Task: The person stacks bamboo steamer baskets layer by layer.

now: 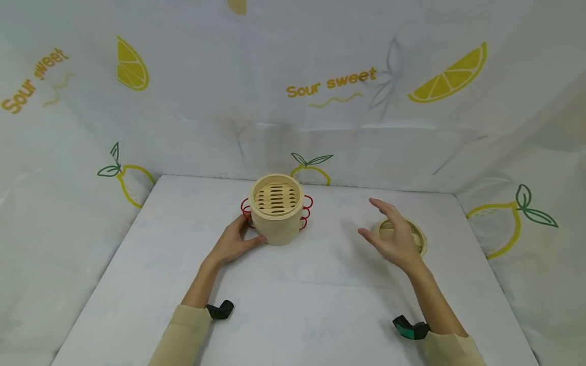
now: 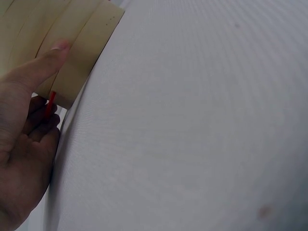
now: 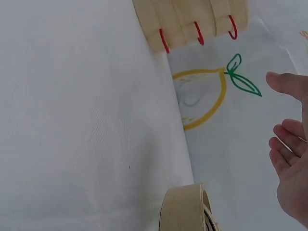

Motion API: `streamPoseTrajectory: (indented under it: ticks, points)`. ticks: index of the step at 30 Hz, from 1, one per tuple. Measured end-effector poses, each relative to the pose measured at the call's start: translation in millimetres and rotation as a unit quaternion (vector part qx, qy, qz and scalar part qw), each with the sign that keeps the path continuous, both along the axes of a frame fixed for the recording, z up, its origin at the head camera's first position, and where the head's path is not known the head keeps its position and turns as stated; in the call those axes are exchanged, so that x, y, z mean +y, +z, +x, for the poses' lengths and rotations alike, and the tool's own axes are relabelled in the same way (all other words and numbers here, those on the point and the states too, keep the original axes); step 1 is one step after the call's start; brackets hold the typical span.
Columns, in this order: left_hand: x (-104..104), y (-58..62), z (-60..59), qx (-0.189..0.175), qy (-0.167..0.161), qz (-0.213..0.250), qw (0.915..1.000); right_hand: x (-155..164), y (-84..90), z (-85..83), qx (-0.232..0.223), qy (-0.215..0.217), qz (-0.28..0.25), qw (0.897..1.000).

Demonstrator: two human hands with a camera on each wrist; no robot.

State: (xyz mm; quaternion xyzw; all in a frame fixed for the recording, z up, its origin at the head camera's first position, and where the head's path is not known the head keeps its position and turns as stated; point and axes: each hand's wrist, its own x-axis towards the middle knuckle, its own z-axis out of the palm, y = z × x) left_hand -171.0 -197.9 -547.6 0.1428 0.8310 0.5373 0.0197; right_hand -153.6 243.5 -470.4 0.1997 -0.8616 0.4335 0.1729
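Note:
A stack of bamboo steamer baskets (image 1: 277, 226) stands upright at the back middle of the table, slotted floor showing in the top tier. Red loop handles stick out on both sides. My left hand (image 1: 232, 243) holds the bottom of the stack from the left. Its thumb lies across the front wall of the bamboo steamer (image 2: 86, 53), and the other fingers curl by a red handle (image 2: 50, 106). Raised over the right side, my right hand (image 1: 394, 241) has thumb and fingers spread with nothing between them. Below it a round bamboo steamer lid (image 1: 422, 244) is partly hidden.
A white cloth covers the table (image 1: 311, 300). Behind it and at both sides hangs a white curtain (image 1: 206, 122) with lemon prints. Dark wrist devices show on the left wrist (image 1: 221, 309) and the right wrist (image 1: 410, 329).

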Motion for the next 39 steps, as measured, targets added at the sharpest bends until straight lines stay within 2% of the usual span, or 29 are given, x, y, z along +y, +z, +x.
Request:
streamPoseTrajectory:
  ticks: [8,20,29,34,39]
  points:
    - [1,2.2,1.1,-0.005,0.0,-0.003,1.0,20,-6.6,6.9,0.015,-0.014,-0.012,1.0]
    - [-1,-0.5,1.8,-0.001,-0.001,0.009,1.0,45,-17.7,15.3,-0.007,-0.034,-0.027,0.999]
    - [-1,0.0,2.1,-0.004,-0.002,0.004,1.0,66,-27.5,19.0,-0.014,-0.059,-0.013,0.998]
    - [0,-0.3,1.8,-0.002,-0.004,0.007,1.0,75,-35.8,18.1,-0.02,-0.072,-0.015,0.997]
    - [0,-0.2,1.5,-0.004,-0.001,0.005,1.0,83,-48.8,17.1,-0.016,-0.07,-0.041,0.997]
